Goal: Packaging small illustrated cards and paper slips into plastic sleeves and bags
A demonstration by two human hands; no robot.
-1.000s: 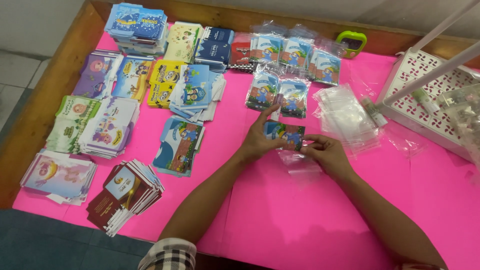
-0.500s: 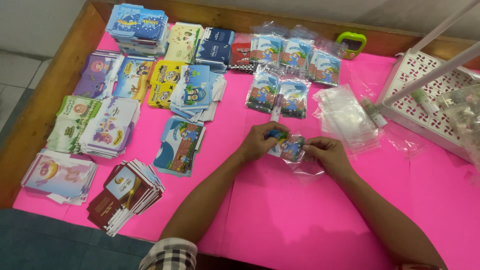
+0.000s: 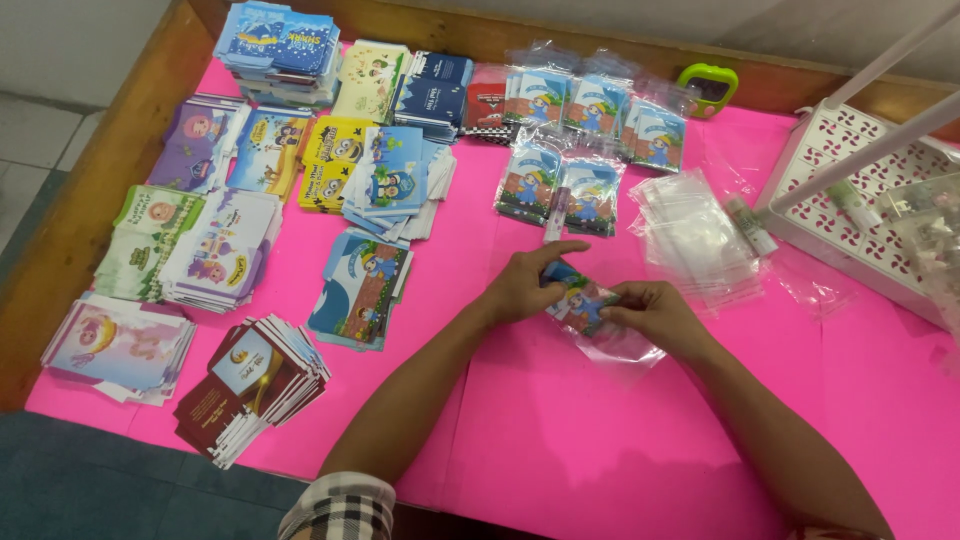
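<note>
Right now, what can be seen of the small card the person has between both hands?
The card is small, rectangular and looks like printed paper, with a cartoon figure on a blue and green scene. It lies tilted just above the pink table cover, partly inside a clear plastic sleeve that trails toward the person. The left hand holds its upper left end with the forefinger stretched out; the right hand pinches its right end.

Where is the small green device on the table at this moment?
In the head view, the small green device sits at the far edge of the pink table, right of centre, between the bagged blue cards and the white basket.
</note>
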